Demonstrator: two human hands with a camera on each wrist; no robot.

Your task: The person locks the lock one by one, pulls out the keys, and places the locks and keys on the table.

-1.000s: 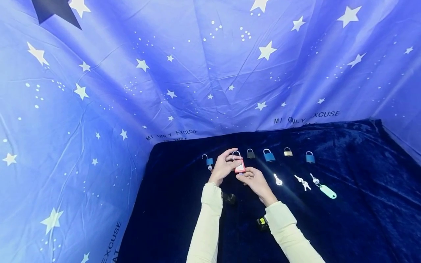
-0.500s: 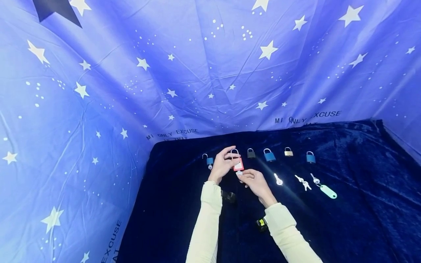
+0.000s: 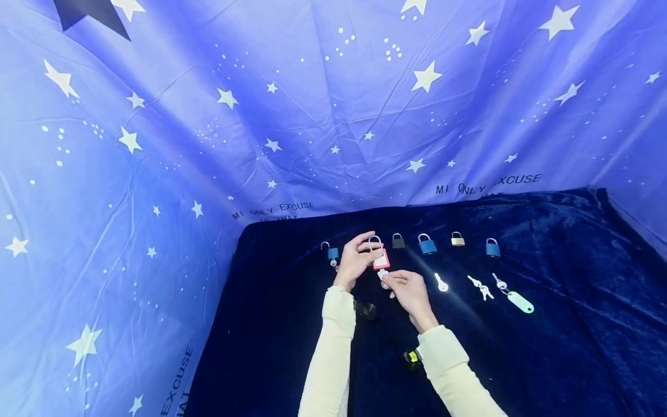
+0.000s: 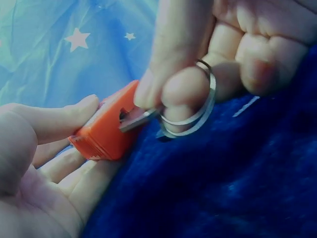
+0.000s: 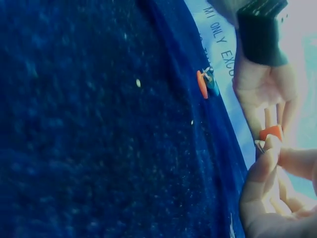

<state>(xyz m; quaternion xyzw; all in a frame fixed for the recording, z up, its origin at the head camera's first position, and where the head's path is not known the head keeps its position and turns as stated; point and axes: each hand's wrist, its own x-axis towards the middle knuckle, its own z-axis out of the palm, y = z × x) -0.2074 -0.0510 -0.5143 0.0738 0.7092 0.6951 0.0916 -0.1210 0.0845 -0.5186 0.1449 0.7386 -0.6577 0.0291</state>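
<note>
My left hand [image 3: 356, 260] holds a red padlock [image 3: 382, 260] with a pale label and a tall metal shackle, its bottom turned toward my right hand. Thumb and fingers grip the lock body from both sides in the left wrist view. My right hand [image 3: 410, 291] pinches a silver key [image 4: 137, 120] between thumb and index finger, its tip right at the keyhole in the padlock's base. A split ring [image 4: 210, 104] hangs from the key around my right fingertip. In the right wrist view both hands meet at the red lock body [image 5: 271, 133].
A blue padlock [image 3: 333, 253] with its shackle swung out and a key in it lies left. Along the back lie a dark padlock [image 3: 398, 241], blue padlocks [image 3: 427, 245] and a brass padlock [image 3: 457, 239]. Keys [image 3: 440, 283] and a green key tag [image 3: 520, 302] lie right on dark-blue velvet [image 3: 563, 359].
My right hand has drawn slightly down and right from the padlock, and more of the key end shows below the lock. My left hand stays nearly in place, still gripping the padlock.
</note>
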